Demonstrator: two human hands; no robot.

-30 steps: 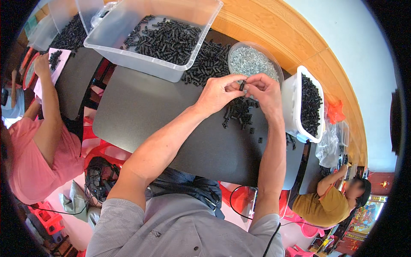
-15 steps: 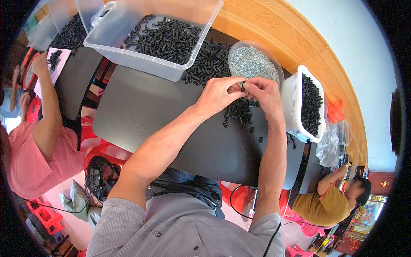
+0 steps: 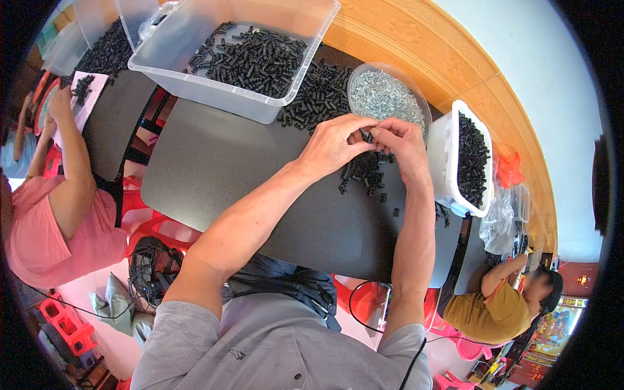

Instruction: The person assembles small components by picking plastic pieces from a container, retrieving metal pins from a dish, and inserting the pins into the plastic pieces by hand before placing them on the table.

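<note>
My left hand (image 3: 333,144) and my right hand (image 3: 404,148) meet above the far side of the table, fingertips together. Between them they pinch a small black plastic part (image 3: 367,136), mostly covered by the fingers. Just beyond the hands is a round clear tub (image 3: 424,110) filled with small silvery metal pieces, perhaps screws. Loose black plastic parts (image 3: 364,174) lie on the table under my fingers. A larger heap of the same parts (image 3: 318,94) spreads to the left of the tub.
A large clear plastic bin (image 3: 214,94) holding black parts stands at the back left. To the right is a white tub (image 3: 447,156) full of them. The dark table (image 3: 234,156) lies under my forearms. One person in pink (image 3: 71,227) works at left, another in mustard (image 3: 487,305) at right.
My left fingers have shifted slightly around the small black part, and the thumb sits a little lower. The person in pink has moved their hands closer together.
</note>
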